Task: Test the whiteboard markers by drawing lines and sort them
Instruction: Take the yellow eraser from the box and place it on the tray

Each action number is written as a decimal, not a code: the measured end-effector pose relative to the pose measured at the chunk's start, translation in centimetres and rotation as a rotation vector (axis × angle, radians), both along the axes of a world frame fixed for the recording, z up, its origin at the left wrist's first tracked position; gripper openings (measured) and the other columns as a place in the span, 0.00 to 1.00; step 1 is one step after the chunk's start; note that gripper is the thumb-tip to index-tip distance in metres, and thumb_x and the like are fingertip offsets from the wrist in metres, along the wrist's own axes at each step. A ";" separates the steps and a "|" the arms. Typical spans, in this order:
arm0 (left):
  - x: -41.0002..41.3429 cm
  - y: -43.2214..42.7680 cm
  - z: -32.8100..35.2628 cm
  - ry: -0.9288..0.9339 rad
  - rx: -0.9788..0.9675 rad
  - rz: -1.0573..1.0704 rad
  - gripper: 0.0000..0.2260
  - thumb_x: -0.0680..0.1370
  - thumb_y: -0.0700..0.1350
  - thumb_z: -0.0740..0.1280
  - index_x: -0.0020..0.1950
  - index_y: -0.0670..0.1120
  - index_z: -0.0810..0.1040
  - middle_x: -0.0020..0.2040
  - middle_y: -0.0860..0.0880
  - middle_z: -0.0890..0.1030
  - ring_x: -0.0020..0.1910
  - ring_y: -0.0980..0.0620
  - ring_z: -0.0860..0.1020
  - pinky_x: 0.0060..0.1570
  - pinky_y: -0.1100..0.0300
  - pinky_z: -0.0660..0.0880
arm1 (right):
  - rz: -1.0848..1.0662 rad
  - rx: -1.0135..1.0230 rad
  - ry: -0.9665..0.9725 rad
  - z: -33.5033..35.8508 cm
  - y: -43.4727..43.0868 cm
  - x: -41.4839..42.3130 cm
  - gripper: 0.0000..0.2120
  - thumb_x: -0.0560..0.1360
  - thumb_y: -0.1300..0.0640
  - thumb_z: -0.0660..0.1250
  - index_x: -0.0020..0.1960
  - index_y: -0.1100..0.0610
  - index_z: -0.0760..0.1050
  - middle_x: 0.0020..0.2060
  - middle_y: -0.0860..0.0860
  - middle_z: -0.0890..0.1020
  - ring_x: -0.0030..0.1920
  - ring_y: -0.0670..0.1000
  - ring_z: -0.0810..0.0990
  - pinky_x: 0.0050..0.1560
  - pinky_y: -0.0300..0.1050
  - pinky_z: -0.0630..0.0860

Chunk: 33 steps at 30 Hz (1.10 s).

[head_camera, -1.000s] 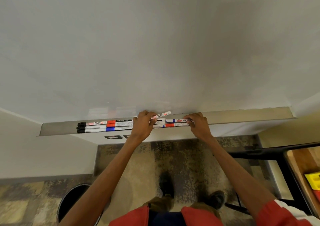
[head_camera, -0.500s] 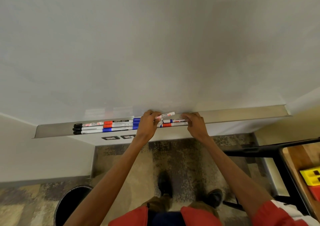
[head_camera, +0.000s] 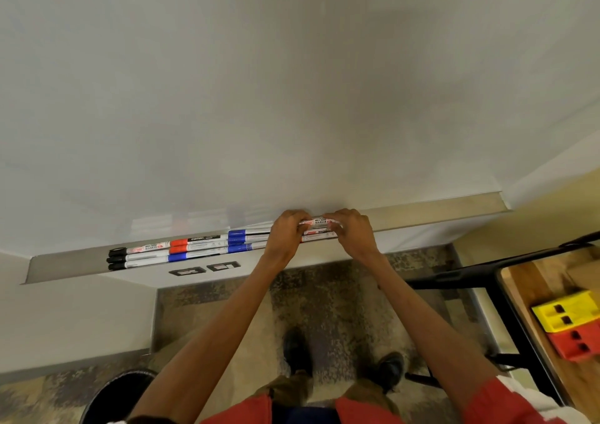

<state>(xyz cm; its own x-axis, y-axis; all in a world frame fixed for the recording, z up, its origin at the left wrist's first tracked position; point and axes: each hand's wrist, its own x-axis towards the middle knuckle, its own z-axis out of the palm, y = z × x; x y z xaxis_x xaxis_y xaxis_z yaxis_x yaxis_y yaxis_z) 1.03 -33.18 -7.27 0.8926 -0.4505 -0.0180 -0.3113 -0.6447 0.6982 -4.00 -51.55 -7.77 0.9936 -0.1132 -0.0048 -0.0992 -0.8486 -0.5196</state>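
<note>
The left hand (head_camera: 285, 232) and right hand (head_camera: 354, 232) each grasp one end of a single whiteboard marker (head_camera: 319, 221), fingers curled round the barrel. Only the printed white mid-section shows between them. The marker is held just above the marker tray (head_camera: 438, 206), close against the lower edge of the whiteboard (head_camera: 292, 82).

Purpose of the grip (judgement): a two-handed hold on opposite ends suits pulling the cap off before a test line is drawn. The board surface directly above carries no visible marks.

Orientation: the long axis of the held marker runs left to right, nearly parallel to the tray. Both ends are covered by fingers, so which way the cap points cannot be determined.

The other markers (head_camera: 181, 250) lie in the tray to the left of the hands, packed side by side in about three rows and placed end to end, with further barrels passing under the hands. Their long axes follow the tray. The leftmost three show black caps pointing left. Red and blue sections follow along the rows. The tray wall keeps them from rolling off.

To the right stands a bench (head_camera: 526, 280) carrying a yellow block (head_camera: 566, 313) and a red block (head_camera: 574, 345).
</note>
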 end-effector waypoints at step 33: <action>-3.1 -1.0 -1.8 -0.283 0.167 -0.037 0.17 0.75 0.33 0.68 0.63 0.37 0.79 0.60 0.39 0.81 0.61 0.39 0.78 0.65 0.43 0.73 | -0.174 0.086 0.021 -1.6 0.3 -0.4 0.10 0.80 0.57 0.64 0.59 0.54 0.79 0.58 0.52 0.80 0.59 0.56 0.75 0.57 0.55 0.75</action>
<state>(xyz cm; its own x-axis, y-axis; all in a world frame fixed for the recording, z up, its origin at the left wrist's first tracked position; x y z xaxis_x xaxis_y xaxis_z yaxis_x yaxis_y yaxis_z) -2.08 -34.21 -9.05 0.8556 -0.4946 0.1525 -0.5035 -0.7273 0.4664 -4.40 -51.30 -9.36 0.9586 -0.2815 -0.0428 -0.2524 -0.7702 -0.5858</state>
